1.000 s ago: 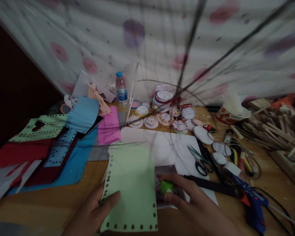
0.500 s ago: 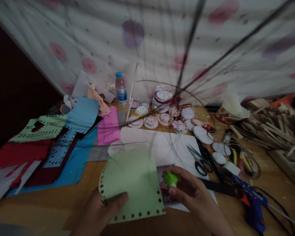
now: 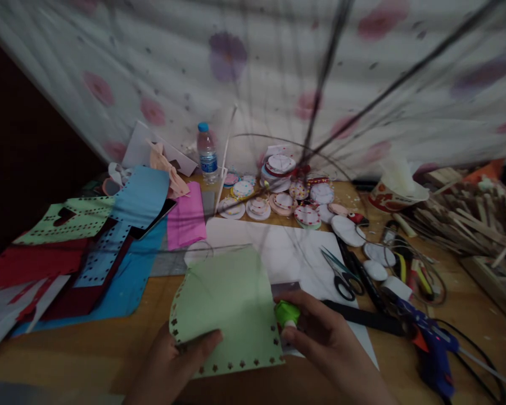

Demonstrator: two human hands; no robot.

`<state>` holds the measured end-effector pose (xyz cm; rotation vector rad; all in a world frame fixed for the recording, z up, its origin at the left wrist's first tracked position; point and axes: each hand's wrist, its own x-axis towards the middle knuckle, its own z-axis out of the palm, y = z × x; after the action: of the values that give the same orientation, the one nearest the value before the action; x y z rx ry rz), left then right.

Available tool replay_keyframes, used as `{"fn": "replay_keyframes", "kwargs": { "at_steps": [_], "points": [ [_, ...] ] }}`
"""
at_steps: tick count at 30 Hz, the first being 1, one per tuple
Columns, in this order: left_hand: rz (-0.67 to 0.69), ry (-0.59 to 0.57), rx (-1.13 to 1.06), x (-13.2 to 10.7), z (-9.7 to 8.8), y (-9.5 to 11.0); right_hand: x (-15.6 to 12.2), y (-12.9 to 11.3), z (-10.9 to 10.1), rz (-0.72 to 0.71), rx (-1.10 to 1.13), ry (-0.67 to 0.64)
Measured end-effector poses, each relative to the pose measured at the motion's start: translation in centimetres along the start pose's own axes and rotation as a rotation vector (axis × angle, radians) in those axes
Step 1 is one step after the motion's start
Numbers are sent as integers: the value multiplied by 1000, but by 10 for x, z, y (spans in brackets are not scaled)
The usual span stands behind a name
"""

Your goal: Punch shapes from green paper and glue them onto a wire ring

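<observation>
Near front of table [image 3: 84, 351], our left hand [image 3: 172, 365] pinches green sheet [image 3: 225, 306] at bottom-left corner, thumb on top; our right hand [image 3: 326, 343], fingers curled round punch [image 3: 287, 313], sits touching sheet's right edge.

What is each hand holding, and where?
Left hand pinches the green paper at its near left corner; right hand grips the green punch by its sides.

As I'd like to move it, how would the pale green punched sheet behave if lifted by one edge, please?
Probably floppy: the pale green sheet curves upward while the left hand pinches its near edge. Likely very light, and its punched border might tear if tugged.
</observation>
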<state>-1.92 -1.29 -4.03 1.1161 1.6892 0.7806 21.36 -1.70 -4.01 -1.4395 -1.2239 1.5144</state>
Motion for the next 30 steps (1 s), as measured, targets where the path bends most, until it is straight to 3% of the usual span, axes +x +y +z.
{"fn": "replay_keyframes", "kwargs": {
  "at_steps": [8,12,20,25,30],
  "points": [
    [-65,-16,27,-1,1,-4,2,1,0,-3,-113,-22],
    [-7,-20,28,-1,3,-2,3,2,3,25,-129,-22],
    [-40,-103,-44,0,-1,-11,9,10,8,133,322,-261],
    [-97,-161,-23,0,-4,-17,12,14,8,157,428,-273],
    [-76,-125,17,0,-5,-14,9,13,11,150,493,-273]
  ]
}}
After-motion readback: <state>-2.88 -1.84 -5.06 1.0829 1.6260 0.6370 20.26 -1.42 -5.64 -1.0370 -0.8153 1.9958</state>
